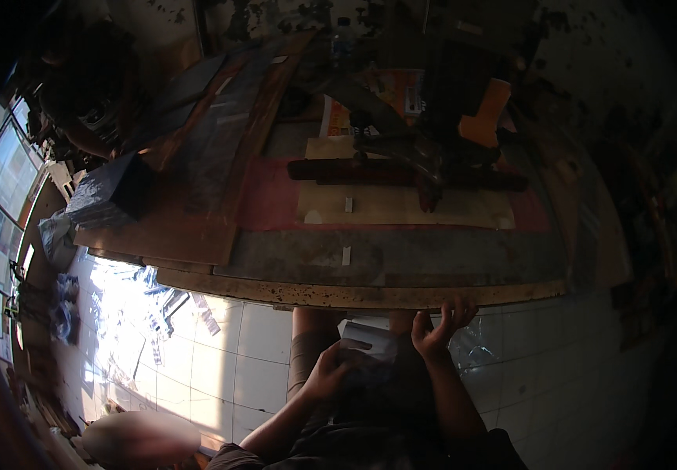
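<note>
Over my lap, my left hand (331,373) is closed on the near-left part of a pale, flat sheet or pad (370,338); whether it is one layer or several I cannot tell. My right hand (439,327) is raised beside the right knee, fingers apart and slightly bent, with no object visible in it. Its fingertips reach the front edge of the worktable (307,294); shadow hides whether they touch. Beyond that edge, a small white strip (346,255) lies on the grey tabletop. Another small white piece (349,204) rests on a tan sheet (401,205) over a red one.
A dark metal device with a long bar (331,171) stands across the table. Behind it are an orange sheet (486,113) and a bottle (342,39). A plastic-wrapped dark block (107,188) sits at left, near another person's arm (92,141). Scraps (162,309) litter the sunlit floor.
</note>
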A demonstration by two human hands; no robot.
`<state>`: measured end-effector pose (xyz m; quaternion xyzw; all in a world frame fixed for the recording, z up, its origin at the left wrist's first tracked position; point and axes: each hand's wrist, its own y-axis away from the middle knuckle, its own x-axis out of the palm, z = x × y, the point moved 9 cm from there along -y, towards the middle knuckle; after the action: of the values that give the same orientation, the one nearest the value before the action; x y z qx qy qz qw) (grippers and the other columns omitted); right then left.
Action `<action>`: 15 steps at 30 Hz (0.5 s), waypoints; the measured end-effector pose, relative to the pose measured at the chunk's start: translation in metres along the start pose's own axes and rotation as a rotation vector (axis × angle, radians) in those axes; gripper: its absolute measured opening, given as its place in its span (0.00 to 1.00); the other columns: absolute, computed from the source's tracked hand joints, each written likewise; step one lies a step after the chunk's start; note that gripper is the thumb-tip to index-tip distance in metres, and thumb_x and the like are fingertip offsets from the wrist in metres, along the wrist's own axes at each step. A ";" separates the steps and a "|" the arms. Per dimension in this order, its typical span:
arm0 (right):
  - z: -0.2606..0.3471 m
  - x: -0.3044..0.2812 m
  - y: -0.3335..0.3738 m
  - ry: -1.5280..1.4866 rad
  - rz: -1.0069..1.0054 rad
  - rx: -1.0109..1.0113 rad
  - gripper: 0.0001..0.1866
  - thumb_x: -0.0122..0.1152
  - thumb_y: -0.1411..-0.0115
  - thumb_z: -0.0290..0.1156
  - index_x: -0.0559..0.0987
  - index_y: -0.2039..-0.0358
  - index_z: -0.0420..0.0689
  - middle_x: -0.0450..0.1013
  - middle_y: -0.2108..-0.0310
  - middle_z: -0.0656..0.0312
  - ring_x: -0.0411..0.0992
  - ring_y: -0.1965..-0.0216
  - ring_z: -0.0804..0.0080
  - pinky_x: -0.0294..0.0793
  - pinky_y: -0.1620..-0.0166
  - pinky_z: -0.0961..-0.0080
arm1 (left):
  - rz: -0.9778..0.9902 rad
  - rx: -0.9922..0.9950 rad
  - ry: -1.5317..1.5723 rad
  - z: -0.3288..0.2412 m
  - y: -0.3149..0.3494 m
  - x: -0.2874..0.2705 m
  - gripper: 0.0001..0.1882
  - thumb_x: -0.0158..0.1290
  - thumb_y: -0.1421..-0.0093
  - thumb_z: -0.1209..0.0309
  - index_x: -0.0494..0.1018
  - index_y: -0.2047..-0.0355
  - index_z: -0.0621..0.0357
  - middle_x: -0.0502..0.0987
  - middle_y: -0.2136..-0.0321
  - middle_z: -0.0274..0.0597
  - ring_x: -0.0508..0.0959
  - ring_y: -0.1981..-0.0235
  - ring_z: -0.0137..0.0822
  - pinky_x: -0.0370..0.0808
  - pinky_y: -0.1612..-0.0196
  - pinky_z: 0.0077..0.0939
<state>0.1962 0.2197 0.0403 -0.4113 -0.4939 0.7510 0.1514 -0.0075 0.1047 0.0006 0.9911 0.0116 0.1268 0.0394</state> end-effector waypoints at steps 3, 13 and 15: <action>0.000 0.010 0.003 -0.011 -0.033 -0.033 0.36 0.60 0.36 0.44 0.58 0.35 0.42 0.51 0.32 0.41 0.40 0.28 0.31 0.39 0.32 0.27 | 0.008 -0.009 0.013 -0.002 0.000 -0.001 0.19 0.50 0.37 0.75 0.70 0.46 0.69 0.83 0.56 0.49 0.81 0.52 0.37 0.75 0.44 0.31; -0.005 0.006 0.015 0.031 0.026 -0.024 0.36 0.63 0.39 0.40 0.58 0.35 0.45 0.51 0.32 0.40 0.41 0.29 0.25 0.45 0.34 0.28 | 0.012 -0.002 0.050 0.007 0.005 -0.004 0.16 0.51 0.34 0.76 0.69 0.48 0.72 0.81 0.56 0.55 0.81 0.49 0.48 0.77 0.41 0.42; -0.006 0.007 0.016 0.012 0.030 -0.022 0.36 0.63 0.39 0.39 0.58 0.35 0.45 0.51 0.32 0.41 0.39 0.29 0.26 0.44 0.34 0.27 | 0.012 -0.012 0.049 0.008 0.003 -0.004 0.16 0.52 0.34 0.76 0.69 0.48 0.72 0.81 0.56 0.54 0.82 0.49 0.48 0.77 0.41 0.42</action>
<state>0.1996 0.2206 0.0217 -0.4247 -0.4950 0.7452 0.1387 -0.0096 0.1012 -0.0083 0.9875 0.0060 0.1513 0.0441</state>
